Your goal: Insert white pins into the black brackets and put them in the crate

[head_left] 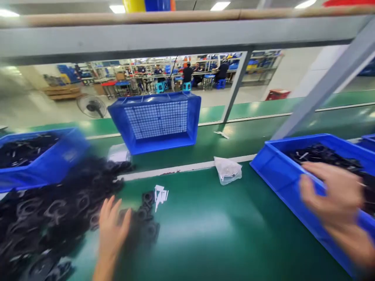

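Note:
My left hand (113, 226) is open, fingers spread, at the right edge of a big heap of black ring-shaped plastic parts (58, 210). A few loose black parts (148, 212) lie just right of its fingertips; I cannot tell whether it touches them. Beside these is a small cluster of white strips (160, 195). My right hand (336, 195), blurred, hovers over the near side of the right blue bin (293, 195). Its thumb and index finger are apart, with nothing visible between them; the other fingers are mostly hidden. Black parts (331, 156) fill that bin.
A blue crate (161, 146) stands tilted behind the green work surface (205, 234). Another blue bin (67, 156) with black parts is at left. A clear plastic bag (228, 170) lies mid-surface. Grey frame posts (237, 86) rise behind; several people sit in the background.

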Available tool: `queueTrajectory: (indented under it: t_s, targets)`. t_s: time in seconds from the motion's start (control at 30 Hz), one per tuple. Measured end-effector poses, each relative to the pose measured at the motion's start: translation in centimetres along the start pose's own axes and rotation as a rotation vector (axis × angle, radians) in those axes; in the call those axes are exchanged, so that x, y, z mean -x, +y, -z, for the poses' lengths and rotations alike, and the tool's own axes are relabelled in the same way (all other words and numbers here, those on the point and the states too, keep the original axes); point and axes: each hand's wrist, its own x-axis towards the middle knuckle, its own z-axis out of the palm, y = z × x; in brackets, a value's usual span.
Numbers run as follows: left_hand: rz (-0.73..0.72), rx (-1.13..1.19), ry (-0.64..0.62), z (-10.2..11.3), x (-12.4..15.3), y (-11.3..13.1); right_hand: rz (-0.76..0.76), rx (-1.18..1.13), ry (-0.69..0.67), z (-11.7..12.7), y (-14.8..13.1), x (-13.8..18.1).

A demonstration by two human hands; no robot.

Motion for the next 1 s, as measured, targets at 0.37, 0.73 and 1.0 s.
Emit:
queueTrajectory:
  t_s: [0.37, 0.73, 1.0]
  targets:
    - [-0.426, 0.010, -0.621, -4.8, 1.3, 13.4, -0.744, -1.382, -1.216, -18.9, -21.4, 13.1]
    - [-0.466, 0.110, -0.716, -4.3, 0.9, 13.0, -0.964, -1.535, -1.363, -19.6, -19.9, 14.3]
    - [-0.144, 0.086, -0.278, -2.7, -1.4, 7.5, -0.428, -0.907, -1.082, -21.7, -17.8, 14.4]
